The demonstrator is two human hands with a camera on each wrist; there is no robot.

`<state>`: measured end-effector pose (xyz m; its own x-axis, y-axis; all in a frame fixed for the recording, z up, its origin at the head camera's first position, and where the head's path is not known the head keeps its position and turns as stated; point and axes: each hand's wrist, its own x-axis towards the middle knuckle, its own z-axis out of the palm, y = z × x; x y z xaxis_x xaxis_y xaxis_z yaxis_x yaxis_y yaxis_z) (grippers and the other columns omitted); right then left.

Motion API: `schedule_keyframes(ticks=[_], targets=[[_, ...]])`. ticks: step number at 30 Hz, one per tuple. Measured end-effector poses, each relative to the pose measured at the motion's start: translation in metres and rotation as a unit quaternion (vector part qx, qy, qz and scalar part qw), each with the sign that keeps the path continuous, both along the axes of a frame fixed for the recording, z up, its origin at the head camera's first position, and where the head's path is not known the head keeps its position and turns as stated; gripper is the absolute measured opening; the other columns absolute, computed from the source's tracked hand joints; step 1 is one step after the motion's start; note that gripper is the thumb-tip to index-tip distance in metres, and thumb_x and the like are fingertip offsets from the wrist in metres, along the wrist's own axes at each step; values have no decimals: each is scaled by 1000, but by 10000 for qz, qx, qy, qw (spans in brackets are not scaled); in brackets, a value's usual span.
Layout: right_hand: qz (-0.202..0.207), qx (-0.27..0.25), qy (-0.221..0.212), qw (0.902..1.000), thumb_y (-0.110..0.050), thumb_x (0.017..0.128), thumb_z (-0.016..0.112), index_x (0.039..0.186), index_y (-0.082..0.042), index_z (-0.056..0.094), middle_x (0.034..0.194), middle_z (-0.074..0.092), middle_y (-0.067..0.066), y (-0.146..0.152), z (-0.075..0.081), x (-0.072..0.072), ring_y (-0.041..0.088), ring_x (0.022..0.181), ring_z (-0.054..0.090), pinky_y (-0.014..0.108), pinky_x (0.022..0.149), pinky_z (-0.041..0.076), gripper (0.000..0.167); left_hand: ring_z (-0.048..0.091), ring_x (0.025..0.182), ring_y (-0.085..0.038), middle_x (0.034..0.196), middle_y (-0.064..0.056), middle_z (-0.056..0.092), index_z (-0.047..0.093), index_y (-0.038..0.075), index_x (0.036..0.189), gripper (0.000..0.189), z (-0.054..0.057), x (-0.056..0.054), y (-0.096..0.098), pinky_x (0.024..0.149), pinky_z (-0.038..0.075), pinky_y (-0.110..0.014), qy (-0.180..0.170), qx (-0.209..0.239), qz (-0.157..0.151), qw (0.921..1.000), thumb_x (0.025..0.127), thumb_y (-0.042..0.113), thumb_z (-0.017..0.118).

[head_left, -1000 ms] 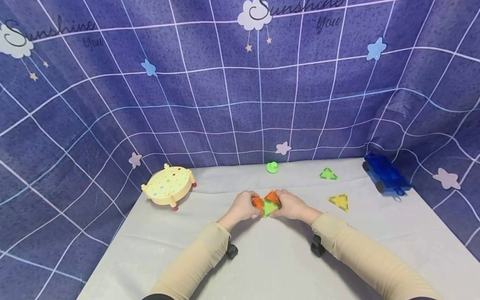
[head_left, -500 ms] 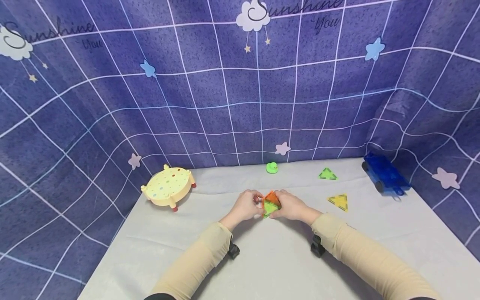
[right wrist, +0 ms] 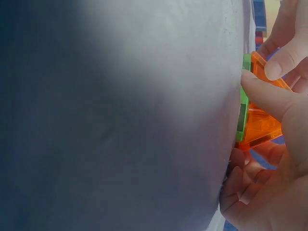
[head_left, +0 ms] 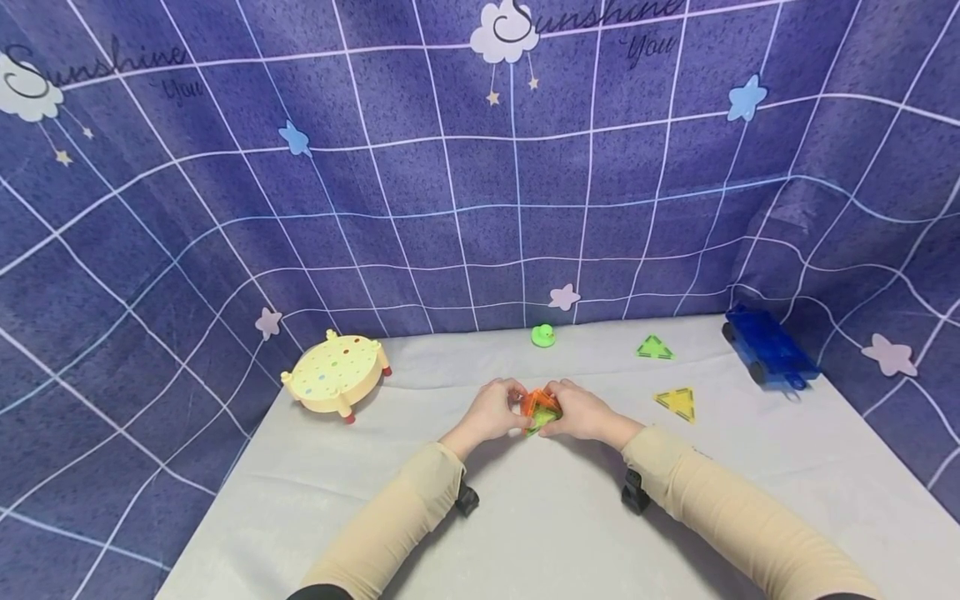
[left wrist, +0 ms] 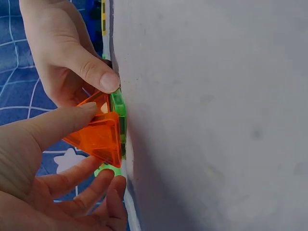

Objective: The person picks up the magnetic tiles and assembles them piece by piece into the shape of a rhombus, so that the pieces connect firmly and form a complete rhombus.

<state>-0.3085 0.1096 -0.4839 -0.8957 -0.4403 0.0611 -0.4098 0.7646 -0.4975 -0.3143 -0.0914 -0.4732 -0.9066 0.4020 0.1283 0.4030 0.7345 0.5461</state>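
Item, tile cluster [head_left: 531,406]: orange tiles [left wrist: 98,142] leaning together over a green tile [right wrist: 243,108]; I find it at the middle of the table [head_left: 547,533], between the two hands.

Item, left hand [head_left: 489,412]: narrow grip, on the cluster's left. From the left wrist I see its thumb pressed to an orange face, the fingers bent below; how firmly they bear behind the orange I cannot tell.

Item, right hand [head_left: 585,412]: narrow grip, on the cluster's right. Its thumb tip touches the green tile's edge, and its fingers curl round the other side, partly hidden from me.

Surroundings, by place:
- far middle, beyond the cluster: green duck [head_left: 543,337];
- right, far: green triangle [head_left: 656,348];
- right, nearer me: yellow triangle [head_left: 678,403];
- far right: blue wheeled toy [head_left: 772,348];
- far left: pale yellow round toy [head_left: 334,375] with short legs, several red-tipped;
- behind all: purple gridded cloth [head_left: 420,183].
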Motion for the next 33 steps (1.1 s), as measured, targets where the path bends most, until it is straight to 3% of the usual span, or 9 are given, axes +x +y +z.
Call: schedule_keyframes(ticks=[3, 8, 10, 13, 21, 33], targets=[[3, 1, -10, 10000, -32, 75, 91, 125, 2, 59, 109, 61, 10, 1, 0, 0, 25, 99, 61, 48, 91, 52, 69, 59, 85, -18, 107, -9, 67, 69, 7, 116, 50, 1, 0, -1, 81, 49, -35, -82, 15, -218, 9997, 73, 21, 90], [6, -37, 1, 10000, -30, 74, 91, 123, 1, 61, 106, 61, 8, 1, 1, 0, 23, 96, 60, 47, 89, 52, 65, 63, 115, -30, 132, -13, 65, 60, 4, 137, 66, 3, 0, -2, 101, 48, -43, -277, -3, -763, 9967, 76, 13, 83], [12, -101, -17, 9999, -28, 74, 91, 121, 0, 61, 105, 60, 7, 1, 0, 1, 22, 93, 59, 47, 88, 52, 63, 62, 119, -31, 131, -14, 65, 60, 3, 137, 65, 4, 0, -2, 103, 47, -43, -260, -29, -881, 9958, 75, 10, 80], [67, -209, -27, 9998, -26, 73, 92, 119, 0, 62, 104, 60, 8, 3, 0, 2, 22, 92, 59, 47, 88, 52, 60, 63, 113, -29, 122, -12, 68, 64, 3, 129, 58, 4, 1, -3, 99, 49, -41, -189, -68, -910, 9957, 74, 10, 81], [140, -282, -18, 9995, -21, 73, 91, 120, 1, 63, 109, 60, 14, 17, 5, 3, 31, 102, 59, 51, 95, 49, 59, 61, 98, -22, 105, -5, 66, 66, 5, 116, 54, 1, 6, -16, 90, 50, -38, -9, -208, -512, 9985, 70, 22, 88], [41, -163, 128, 9998, -21, 75, 90, 117, -2, 65, 110, 60, 16, 53, 6, 7, 36, 104, 59, 54, 93, 48, 53, 60, 92, -24, 99, -5, 64, 64, 6, 112, 52, -2, 12, -62, 85, 50, -43, -49, -205, 323, 9993, 71, 27, 89]])
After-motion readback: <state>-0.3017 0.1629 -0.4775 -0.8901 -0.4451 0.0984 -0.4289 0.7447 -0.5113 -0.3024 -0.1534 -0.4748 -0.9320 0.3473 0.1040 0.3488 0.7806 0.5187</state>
